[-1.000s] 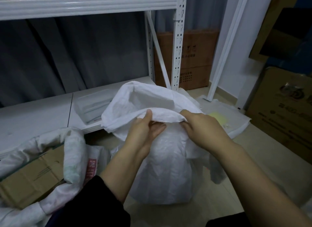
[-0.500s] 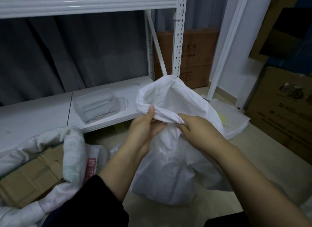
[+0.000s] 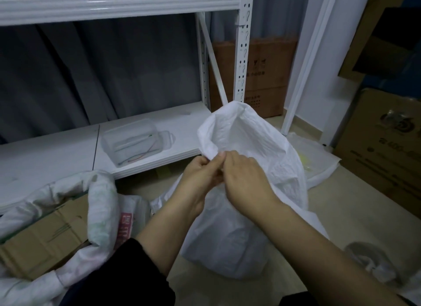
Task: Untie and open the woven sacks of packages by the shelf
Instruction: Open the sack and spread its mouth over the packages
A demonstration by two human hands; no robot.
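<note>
A white woven sack [image 3: 230, 237] stands on the floor in front of me, its mouth open and its far rim raised toward the shelf. My left hand [image 3: 200, 173] and my right hand [image 3: 246, 180] meet at the near rim, and both pinch the sack's edge with fingertips close together. The sack's contents are hidden by its wall. A second woven sack [image 3: 100, 205] lies at the left, open, with a cardboard box [image 3: 43, 237] showing inside it.
A white metal shelf [image 3: 243, 55] stands behind the sack; a clear plastic container [image 3: 132, 144] sits on its low board. Brown cartons [image 3: 262, 78] stand at the back and at the right [image 3: 387, 150]. A flat plastic-wrapped package [image 3: 312, 160] lies on the floor right.
The sack's mouth has been gathered rightward and raised, uncovering the clear container. My hands have moved together at the near rim.
</note>
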